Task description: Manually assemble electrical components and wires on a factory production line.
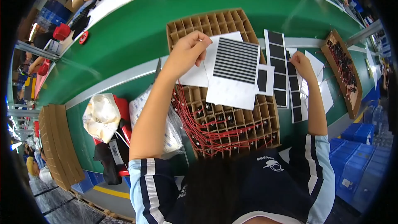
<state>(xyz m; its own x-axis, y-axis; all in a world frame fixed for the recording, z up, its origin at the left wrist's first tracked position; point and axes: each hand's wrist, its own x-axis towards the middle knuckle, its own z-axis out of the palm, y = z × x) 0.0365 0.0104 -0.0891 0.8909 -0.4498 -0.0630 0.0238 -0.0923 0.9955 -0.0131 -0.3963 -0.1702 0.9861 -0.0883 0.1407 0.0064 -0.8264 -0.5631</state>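
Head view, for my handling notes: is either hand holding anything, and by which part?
Cannot be told: left hand beside the striped sheet, right hand by a narrow strip.

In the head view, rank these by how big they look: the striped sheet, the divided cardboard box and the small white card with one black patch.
Largest to smallest:
1. Divided cardboard box
2. Striped sheet
3. Small white card

The differences look clear.

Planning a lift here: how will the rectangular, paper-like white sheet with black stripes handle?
The striped sheet looks thin, so it's probably light and may flex. It overlaps another plain white sheet, so it might slide or drag that along.
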